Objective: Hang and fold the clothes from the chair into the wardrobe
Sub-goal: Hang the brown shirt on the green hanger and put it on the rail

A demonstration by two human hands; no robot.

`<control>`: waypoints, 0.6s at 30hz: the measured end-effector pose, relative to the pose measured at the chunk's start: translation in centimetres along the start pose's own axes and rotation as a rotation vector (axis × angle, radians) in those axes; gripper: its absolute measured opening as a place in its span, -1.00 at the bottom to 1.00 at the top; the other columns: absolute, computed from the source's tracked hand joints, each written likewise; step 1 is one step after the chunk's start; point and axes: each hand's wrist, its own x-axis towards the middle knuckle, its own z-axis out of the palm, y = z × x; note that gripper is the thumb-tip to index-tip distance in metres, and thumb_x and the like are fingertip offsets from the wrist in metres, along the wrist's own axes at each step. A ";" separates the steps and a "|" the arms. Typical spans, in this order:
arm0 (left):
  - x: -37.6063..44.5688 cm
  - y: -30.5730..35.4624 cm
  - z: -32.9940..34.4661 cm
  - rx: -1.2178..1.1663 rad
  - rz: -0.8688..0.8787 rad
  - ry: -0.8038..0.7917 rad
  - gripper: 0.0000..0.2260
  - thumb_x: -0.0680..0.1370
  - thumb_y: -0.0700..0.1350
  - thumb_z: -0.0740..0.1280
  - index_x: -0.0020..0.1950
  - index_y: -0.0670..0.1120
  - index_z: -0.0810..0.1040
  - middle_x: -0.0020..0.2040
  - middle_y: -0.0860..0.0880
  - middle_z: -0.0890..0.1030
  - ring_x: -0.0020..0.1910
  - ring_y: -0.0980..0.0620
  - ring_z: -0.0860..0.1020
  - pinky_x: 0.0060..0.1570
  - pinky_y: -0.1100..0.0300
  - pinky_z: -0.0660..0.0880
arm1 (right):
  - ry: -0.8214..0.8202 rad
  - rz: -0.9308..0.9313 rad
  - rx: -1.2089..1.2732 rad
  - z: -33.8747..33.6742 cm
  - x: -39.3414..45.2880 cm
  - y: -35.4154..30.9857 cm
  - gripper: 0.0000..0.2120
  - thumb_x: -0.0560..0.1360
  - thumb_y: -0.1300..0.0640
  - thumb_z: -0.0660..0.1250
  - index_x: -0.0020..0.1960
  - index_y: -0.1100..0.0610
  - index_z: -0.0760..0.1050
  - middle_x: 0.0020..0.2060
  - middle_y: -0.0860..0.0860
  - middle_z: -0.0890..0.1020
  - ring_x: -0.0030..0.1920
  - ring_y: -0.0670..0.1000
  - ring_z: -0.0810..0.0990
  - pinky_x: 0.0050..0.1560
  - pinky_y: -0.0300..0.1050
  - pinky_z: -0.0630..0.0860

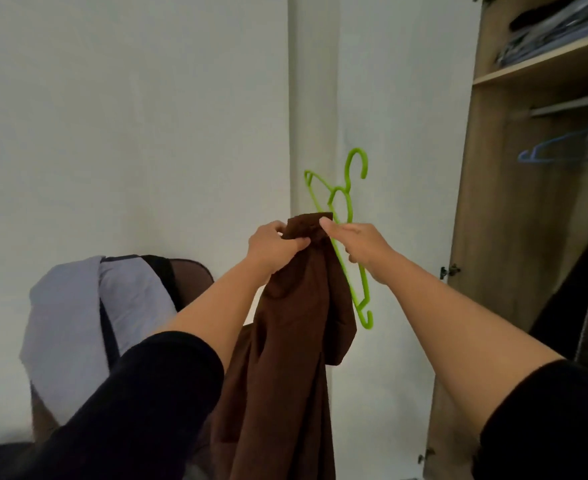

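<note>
Both hands, left hand (274, 247) and right hand (359, 244), pinch the brown garment (292, 341); right also grips green hanger (349, 216).

Both hands (278, 245) (358, 242) raised, seemingly pinching

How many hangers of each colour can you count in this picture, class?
Green hanger, held in the right hand: 1
Blue hanger, on the wardrobe rail: 1
Total: 2
</note>
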 end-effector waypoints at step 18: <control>1.1 0.2 6.8 0.250 -0.044 -0.583 -0.85 0.61 -0.09 0.15 0.00 0.12 0.47 0.03 0.10 0.47 0.08 0.06 0.40 0.20 0.07 0.35 | -0.269 -0.165 -0.555 -9.3 2.3 -1.9 -0.74 0.56 0.17 0.26 -0.30 0.04 0.46 -0.25 -0.06 0.47 -0.25 -0.14 0.42 -0.24 -0.34 0.32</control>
